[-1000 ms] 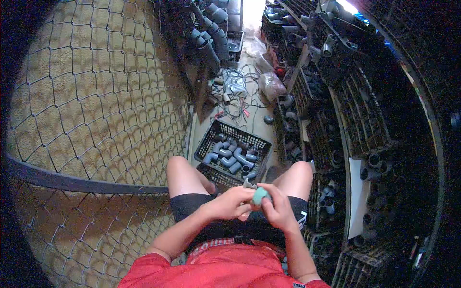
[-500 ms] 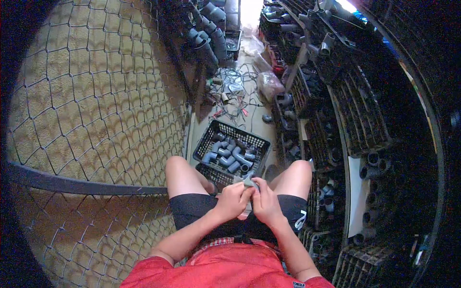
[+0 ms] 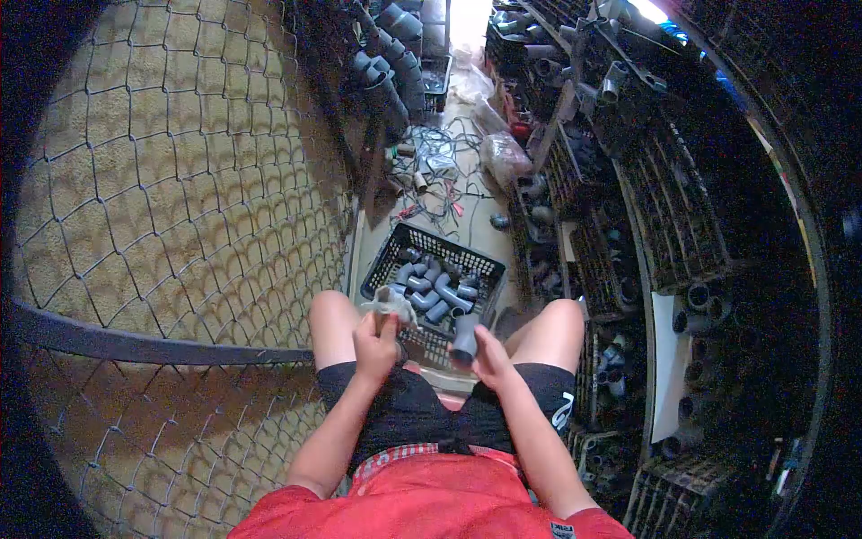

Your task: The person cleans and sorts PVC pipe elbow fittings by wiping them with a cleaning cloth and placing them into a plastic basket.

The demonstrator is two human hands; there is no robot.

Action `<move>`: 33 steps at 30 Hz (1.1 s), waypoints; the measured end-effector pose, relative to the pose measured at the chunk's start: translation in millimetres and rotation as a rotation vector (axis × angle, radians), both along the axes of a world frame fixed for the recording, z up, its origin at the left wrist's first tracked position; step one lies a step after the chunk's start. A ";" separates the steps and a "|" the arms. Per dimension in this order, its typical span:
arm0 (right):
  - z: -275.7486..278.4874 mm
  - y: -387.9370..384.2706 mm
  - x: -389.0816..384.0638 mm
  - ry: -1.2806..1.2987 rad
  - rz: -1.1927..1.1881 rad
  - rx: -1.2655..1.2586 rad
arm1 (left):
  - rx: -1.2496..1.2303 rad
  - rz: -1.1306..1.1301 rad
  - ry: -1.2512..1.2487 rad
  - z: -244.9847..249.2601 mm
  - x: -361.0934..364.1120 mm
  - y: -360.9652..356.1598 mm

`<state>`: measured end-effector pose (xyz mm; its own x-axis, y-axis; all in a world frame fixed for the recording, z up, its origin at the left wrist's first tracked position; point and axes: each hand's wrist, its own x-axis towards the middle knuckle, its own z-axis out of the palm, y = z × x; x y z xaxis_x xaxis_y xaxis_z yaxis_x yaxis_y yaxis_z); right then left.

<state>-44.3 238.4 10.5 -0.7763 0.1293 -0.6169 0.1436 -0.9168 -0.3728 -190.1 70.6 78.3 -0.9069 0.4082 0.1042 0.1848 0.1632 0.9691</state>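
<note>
Between my knees, my left hand [image 3: 377, 349] is closed on a crumpled pale cloth [image 3: 392, 305], which hangs over the near left side of a black plastic crate [image 3: 480, 260]. My right hand [image 3: 491, 357] grips a grey pipe fitting [image 3: 464, 338] with its dark open end towards me. The two hands are apart. Several grey elbow fittings [image 3: 424, 286] lie loose in the crate, just beyond my hands.
On my left runs a wire mesh fence [image 3: 180, 180] with a metal rail. Shelves of dark crates [image 3: 673, 207] with fittings line the right. Cables [image 3: 440, 180] and a plastic bag [image 3: 505, 157] lie on the floor ahead. Grey pipes [image 3: 395, 81] stand at the far left.
My hands were together around the cloth and fitting. Now they have parted: the left has moved left with the cloth, and the grey fitting shows uncovered in the right.
</note>
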 end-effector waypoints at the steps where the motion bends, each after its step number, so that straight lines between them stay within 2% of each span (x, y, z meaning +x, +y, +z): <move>1: -19.4 1.2 -8.2 -0.076 -0.094 -0.001 | -0.001 0.002 -0.002 -10.7 2.5 0.4; 2: -41.7 4.2 -17.0 -0.147 -0.188 0.000 | -0.034 -0.048 -0.061 -22.1 7.2 1.6; 4: -119.4 19.4 -31.6 -0.241 -0.136 0.088 | -0.130 -0.088 -0.192 -59.0 14.3 1.6; 5: -140.1 24.9 -34.2 -0.338 -0.087 0.177 | -0.119 -0.095 -0.078 -60.9 18.4 5.3; 7: -137.4 31.9 -37.9 -0.495 -0.071 0.263 | -0.147 -0.077 -0.357 -108.7 13.2 4.9; 8: -189.4 44.7 -38.7 -0.543 -0.096 0.158 | -0.151 -0.073 -0.350 -109.6 9.5 5.7; 9: -200.3 45.6 -36.8 -0.510 -0.201 0.112 | -0.106 -0.091 -0.435 -108.5 3.7 7.6; 11: -185.3 52.6 -36.1 -0.695 -0.276 0.061 | -0.069 -0.107 -0.511 -99.9 -4.4 8.6; 13: -188.9 60.5 -38.7 -0.763 -0.297 0.017 | -0.072 -0.042 -0.628 -90.3 -4.9 7.6; 16: -204.2 65.0 -38.6 -0.779 -0.347 -0.023 | -0.053 -0.035 -0.622 -88.3 -6.4 4.4; 18: -215.1 64.5 -34.7 -0.631 -0.327 -0.070 | -0.093 -0.033 -0.560 -81.4 -5.5 8.5; 19: -211.7 64.1 -34.9 -0.634 -0.329 -0.072 | -0.131 -0.031 -0.500 -77.4 -4.0 10.6; 21: -182.4 60.8 -39.5 -0.635 -0.356 -0.063 | -0.093 -0.034 -0.527 -90.8 -5.6 11.9; 23: -129.7 61.4 -41.0 -0.549 -0.341 -0.019 | -0.052 -0.040 -0.554 -96.3 -5.4 13.3; 25: -91.3 67.0 -40.1 -0.332 -0.438 0.341 | -0.059 -0.027 -0.621 -92.3 -5.2 15.2; 27: -1.0 72.1 -18.1 -0.098 -0.519 0.942 | -0.079 -0.047 -0.618 -90.1 -6.0 15.8; 29: 97.0 79.3 33.5 -0.138 -0.555 1.664 | -0.110 -0.088 -0.523 -95.4 -5.2 13.5; 30: 119.3 82.6 62.8 0.002 -0.770 1.764 | -0.113 -0.093 -0.528 -94.7 -4.8 13.9; 31: 137.1 98.7 97.5 -0.055 -0.777 2.072 | -0.107 -0.093 -0.541 -91.8 -4.7 15.0; 32: 162.2 99.0 128.4 -0.222 -0.929 2.256 | -0.099 -0.093 -0.553 -89.8 -4.0 16.0; 33: 178.2 111.2 167.0 -0.476 -0.949 2.469 | -0.098 -0.097 -0.560 -89.3 -2.6 16.6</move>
<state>122.7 349.5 188.7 -0.1382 0.4269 0.8937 0.5009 0.8086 -0.3088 -192.7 87.3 -11.0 -0.7706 0.4763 -0.4234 -0.3334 0.2650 0.9048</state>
